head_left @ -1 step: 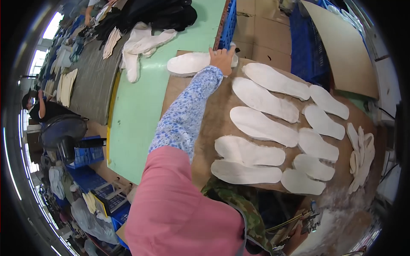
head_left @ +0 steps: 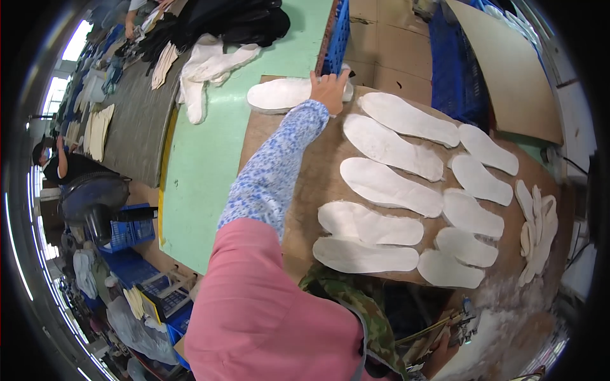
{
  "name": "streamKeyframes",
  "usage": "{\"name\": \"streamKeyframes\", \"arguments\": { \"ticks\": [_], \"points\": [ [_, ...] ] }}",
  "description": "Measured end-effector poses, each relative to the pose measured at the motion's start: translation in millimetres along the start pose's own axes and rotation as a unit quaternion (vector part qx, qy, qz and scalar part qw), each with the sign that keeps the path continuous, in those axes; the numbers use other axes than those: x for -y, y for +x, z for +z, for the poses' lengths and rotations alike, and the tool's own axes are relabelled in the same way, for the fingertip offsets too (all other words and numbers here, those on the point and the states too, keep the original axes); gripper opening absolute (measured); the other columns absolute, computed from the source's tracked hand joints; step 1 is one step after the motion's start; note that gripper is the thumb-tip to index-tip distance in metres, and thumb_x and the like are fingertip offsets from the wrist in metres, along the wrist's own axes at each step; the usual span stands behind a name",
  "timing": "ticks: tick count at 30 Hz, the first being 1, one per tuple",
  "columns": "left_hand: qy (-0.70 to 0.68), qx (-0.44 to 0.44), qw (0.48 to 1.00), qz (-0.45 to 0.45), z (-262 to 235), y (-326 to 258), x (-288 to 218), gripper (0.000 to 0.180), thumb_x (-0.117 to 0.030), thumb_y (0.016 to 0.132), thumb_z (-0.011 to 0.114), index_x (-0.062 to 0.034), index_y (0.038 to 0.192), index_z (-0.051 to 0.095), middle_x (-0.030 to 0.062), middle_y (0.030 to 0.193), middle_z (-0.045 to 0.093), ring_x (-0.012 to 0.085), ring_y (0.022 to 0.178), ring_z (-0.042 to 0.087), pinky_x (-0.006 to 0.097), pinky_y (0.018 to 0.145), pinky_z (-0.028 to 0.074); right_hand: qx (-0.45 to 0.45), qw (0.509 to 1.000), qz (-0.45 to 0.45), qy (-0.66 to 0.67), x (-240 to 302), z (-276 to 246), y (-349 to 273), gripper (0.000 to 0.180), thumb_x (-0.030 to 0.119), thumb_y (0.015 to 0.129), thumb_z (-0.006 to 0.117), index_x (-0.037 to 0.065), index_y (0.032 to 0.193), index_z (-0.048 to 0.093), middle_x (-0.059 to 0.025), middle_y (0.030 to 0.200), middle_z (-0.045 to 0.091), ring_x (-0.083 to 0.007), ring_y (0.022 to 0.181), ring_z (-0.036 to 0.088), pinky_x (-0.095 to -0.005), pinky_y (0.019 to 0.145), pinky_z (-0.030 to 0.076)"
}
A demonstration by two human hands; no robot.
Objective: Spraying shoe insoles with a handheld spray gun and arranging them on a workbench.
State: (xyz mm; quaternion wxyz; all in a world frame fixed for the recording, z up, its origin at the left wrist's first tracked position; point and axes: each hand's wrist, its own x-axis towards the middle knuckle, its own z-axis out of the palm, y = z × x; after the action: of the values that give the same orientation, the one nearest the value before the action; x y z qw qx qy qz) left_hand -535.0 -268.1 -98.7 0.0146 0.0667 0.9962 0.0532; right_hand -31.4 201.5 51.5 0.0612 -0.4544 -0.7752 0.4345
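My left hand (head_left: 328,93), in a blue-flowered oversleeve, reaches to the far edge of the brown board (head_left: 302,152). It lies palm down over the right end of a white fuzzy insole (head_left: 276,95), fingers spread. Its fingertips come near a small pale and dark piece beyond the edge that I cannot make out. Several more white insoles lie in two columns to the right, such as a long one (head_left: 391,187) and a shorter one (head_left: 473,214). My right hand does not show.
White cut pieces (head_left: 213,66) and a black cloth heap (head_left: 235,22) lie on the green tabletop (head_left: 197,165). More white strips (head_left: 539,235) are at the right. Blue crates (head_left: 340,38) stand past the edge. At left are a fan (head_left: 95,197) and another person (head_left: 60,162).
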Motion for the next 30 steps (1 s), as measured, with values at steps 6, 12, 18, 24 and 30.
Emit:
{"name": "streamKeyframes", "arguments": {
  "ticks": [6,12,18,24,30],
  "points": [
    [-0.071,0.049,0.994,0.063,-3,-23,20,0.091,-0.031,0.078,0.067,-0.0174,0.153,0.017,0.0187,0.137,0.044,0.0356,0.134,0.037,0.068,0.108,0.012,0.065,0.997,0.048,-0.021,26,5,5,0.033,0.012,0.092,0.058,-0.009,0.118,0.057,-0.0056,0.088,0.060,-0.0080,0.061,0.046,-0.0241,0.054,0.038],
    [-0.171,-0.042,0.976,0.132,-8,-12,7,0.091,-0.042,0.078,0.065,-0.0153,0.153,0.020,0.0198,0.157,0.019,0.0361,0.147,0.012,0.061,0.111,0.014,0.021,0.997,0.056,0.051,33,-10,0,0.023,0.012,0.092,0.059,-0.001,0.111,0.065,0.0014,0.078,0.061,-0.0029,0.048,0.036,-0.0223,0.043,0.027],
    [-0.307,-0.147,0.923,0.178,-39,-25,-90,0.057,0.009,0.083,0.050,-0.0010,0.138,0.046,0.0195,0.132,0.055,0.0294,0.120,0.055,0.038,0.101,0.044,0.031,0.998,0.034,0.046,5,-37,28,0.013,0.015,0.089,0.063,0.002,0.086,0.064,0.0041,0.059,0.051,-0.0057,0.050,0.045,-0.0267,0.044,0.033],
    [-0.426,-0.022,0.855,0.296,-10,-6,-313,0.040,0.004,0.088,0.050,-0.0078,0.125,0.057,0.0107,0.108,0.066,0.0227,0.094,0.065,0.032,0.079,0.053,-0.007,0.987,0.072,0.143,-13,-77,19,0.017,0.010,0.090,0.058,0.000,0.103,0.061,0.0044,0.058,0.049,-0.0049,0.048,0.043,-0.0258,0.044,0.033],
    [-0.365,-0.065,0.811,0.453,21,-15,-563,0.033,0.006,0.078,0.051,-0.0044,0.106,0.065,0.0179,0.107,0.062,0.0379,0.103,0.059,0.041,0.087,0.049,-0.041,0.976,0.115,0.178,-72,-132,10,0.030,0.010,0.087,0.058,0.000,0.115,0.062,0.0033,0.055,0.048,-0.0048,0.045,0.042,-0.0236,0.042,0.032]
  ]
}}
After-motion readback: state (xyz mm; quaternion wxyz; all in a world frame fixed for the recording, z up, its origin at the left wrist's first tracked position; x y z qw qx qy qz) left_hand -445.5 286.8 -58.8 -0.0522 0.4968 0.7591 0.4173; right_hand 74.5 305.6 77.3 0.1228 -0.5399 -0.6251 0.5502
